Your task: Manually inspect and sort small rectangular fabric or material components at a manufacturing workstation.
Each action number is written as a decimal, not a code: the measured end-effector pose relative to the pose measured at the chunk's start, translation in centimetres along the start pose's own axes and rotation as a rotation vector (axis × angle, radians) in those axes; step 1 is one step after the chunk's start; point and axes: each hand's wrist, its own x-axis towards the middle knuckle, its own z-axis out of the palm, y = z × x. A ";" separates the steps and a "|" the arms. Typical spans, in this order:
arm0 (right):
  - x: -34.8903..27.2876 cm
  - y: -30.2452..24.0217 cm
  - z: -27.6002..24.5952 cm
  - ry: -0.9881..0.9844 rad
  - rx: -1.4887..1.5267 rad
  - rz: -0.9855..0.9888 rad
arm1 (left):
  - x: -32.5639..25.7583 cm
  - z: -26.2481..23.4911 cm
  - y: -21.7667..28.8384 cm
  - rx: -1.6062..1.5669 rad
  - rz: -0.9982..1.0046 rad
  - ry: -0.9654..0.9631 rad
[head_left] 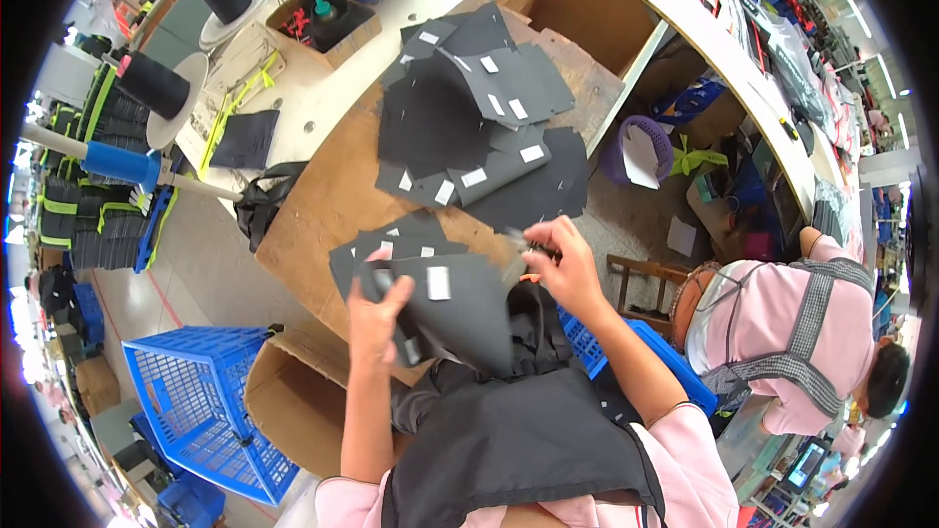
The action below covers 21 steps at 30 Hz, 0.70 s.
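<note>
Our left hand (pixel 377 311) points forward, thumb in front, its grip clamped on the left edge of a smooth, dark panel (pixel 465 318) that bends above our apron (pixel 518 430); blur softens that edge. Beyond, more matte panels (pixel 425 127) with pale rectangular labels (pixel 531 153) lie on the worn wooden surface (pixel 303 220). Our right hand (pixel 562 264) curls inward, its grip closed around a small blurred tool (pixel 529 246), half hidden by fingers.

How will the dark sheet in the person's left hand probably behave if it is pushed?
The dark sheet is probably bendy but not limp: it shows a smooth curve beyond the left hand. It may be light for its size, since only that hand appears to grip it. It looks broad and thin, so it seems unlikely to roll.
</note>
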 end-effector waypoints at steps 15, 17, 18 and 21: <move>16.3 2.0 3.5 0.293 -0.302 -0.172 | 5.1 3.0 -0.6 0.605 0.693 0.017; 12.4 -2.9 3.0 0.150 0.068 -0.041 | 4.6 5.6 2.0 0.648 0.820 -0.095; 10.5 -3.2 2.6 0.009 0.357 0.157 | 4.5 6.8 2.5 0.585 0.777 -0.196; 7.0 -6.5 2.1 -0.038 0.923 0.407 | 3.8 8.3 2.8 0.480 0.731 -0.303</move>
